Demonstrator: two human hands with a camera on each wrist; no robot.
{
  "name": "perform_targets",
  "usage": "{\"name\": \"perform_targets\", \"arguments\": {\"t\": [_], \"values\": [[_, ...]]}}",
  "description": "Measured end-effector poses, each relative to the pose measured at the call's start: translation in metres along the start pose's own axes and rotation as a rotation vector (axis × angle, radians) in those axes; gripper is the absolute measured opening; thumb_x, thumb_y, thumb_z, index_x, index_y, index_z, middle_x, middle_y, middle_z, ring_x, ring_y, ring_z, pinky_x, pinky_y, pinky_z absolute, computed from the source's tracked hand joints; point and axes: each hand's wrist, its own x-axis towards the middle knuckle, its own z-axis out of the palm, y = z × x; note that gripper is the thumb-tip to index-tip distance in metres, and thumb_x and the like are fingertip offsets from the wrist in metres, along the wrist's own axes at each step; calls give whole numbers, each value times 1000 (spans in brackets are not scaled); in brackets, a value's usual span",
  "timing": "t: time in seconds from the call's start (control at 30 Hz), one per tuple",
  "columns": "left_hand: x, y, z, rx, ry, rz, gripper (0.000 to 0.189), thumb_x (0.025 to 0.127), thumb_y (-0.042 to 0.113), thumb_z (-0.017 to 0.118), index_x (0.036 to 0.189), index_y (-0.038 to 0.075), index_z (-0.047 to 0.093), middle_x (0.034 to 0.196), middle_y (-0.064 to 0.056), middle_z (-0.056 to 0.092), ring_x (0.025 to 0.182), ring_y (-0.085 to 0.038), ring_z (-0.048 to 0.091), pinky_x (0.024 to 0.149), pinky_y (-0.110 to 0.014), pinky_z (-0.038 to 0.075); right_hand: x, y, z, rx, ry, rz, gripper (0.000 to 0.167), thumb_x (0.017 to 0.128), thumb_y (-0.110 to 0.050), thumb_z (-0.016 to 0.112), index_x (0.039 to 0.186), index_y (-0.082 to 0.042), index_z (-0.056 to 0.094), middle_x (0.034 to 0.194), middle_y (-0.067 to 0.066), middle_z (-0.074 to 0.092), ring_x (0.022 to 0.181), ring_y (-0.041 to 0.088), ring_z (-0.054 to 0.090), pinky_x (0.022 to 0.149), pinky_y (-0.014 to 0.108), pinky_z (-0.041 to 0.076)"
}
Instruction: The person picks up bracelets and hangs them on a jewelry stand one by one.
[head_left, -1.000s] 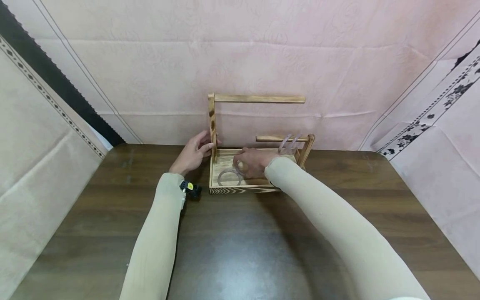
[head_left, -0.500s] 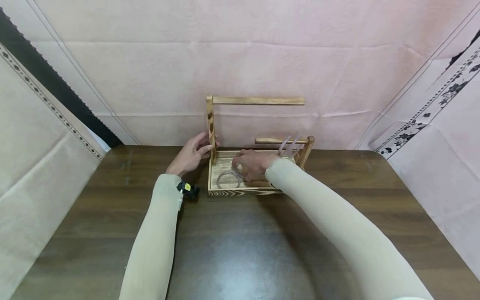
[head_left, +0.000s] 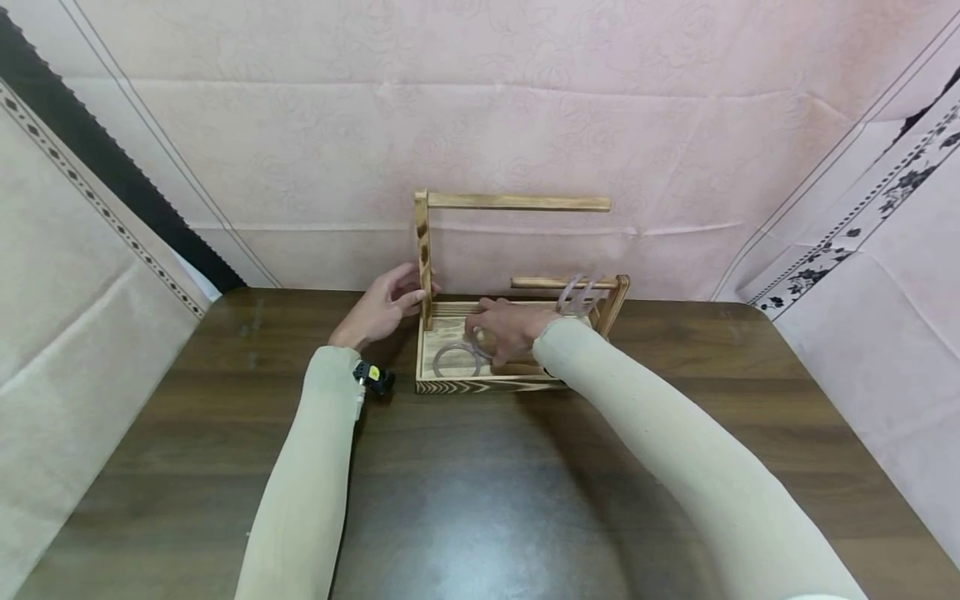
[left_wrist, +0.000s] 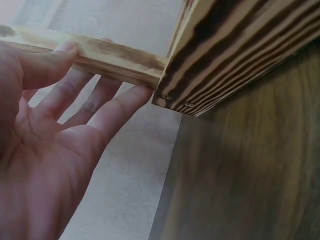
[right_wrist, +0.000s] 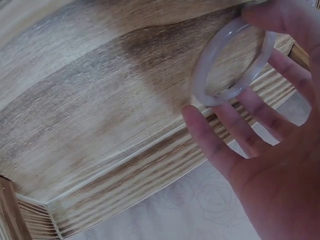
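Observation:
A wooden bangle stand with a shallow tray [head_left: 491,386] stands at the table's back edge. My left hand [head_left: 381,308] grips its tall left post [left_wrist: 117,57], thumb on one side and fingers on the other. Over the tray, my right hand [head_left: 512,327] holds a pale, translucent bangle [right_wrist: 202,75] between thumb and fingers, tilted near the tray floor. Another pale bangle [head_left: 436,364] lies flat in the tray's left part. Two more bangles [head_left: 567,292] hang on the stand's short lower bar [head_left: 534,282].
A long upper bar [head_left: 517,202] extends right from the tall post. The lower bar is carried by a short right post [head_left: 613,304]. Behind the dark wooden table [head_left: 465,483] hangs a pale pink cloth [head_left: 525,133], with more cloth at both sides.
The right hand has shifted only slightly over the tray, still holding its bangle. The left hand stays on the post, and the head view has moved a little.

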Motion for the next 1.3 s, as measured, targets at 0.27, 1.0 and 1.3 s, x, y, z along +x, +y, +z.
{"name": "perform_targets", "arguments": {"t": [0.27, 1.0, 1.3], "values": [[0, 0, 0, 10, 3, -6, 40, 106, 7, 51, 145, 2, 47, 136, -24, 61, 130, -41, 56, 109, -50, 52, -4, -1, 1, -7, 26, -9, 63, 76, -22, 87, 133, -30, 60, 137, 5, 47, 121, 25, 54, 96, 40, 57], [-2, -1, 0, -14, 15, 10, 38, 104, 9, 56, 141, 0, 50, 135, -28, 61, 127, -42, 58, 105, -45, 55, -21, -6, -4, -51, 103, -68, 64, 75, -20, 87, 134, -21, 61, 144, 3, 50, 128, 30, 54, 108, 46, 51], [-2, -1, -1, -11, 19, -2, 38, 105, 10, 56, 141, 1, 51, 136, -27, 61, 127, -42, 58, 105, -46, 55, -27, -11, -6, -68, 171, -139, 57, 79, -21, 84, 131, -16, 63, 139, 6, 53, 123, 31, 57, 110, 45, 47]]}}
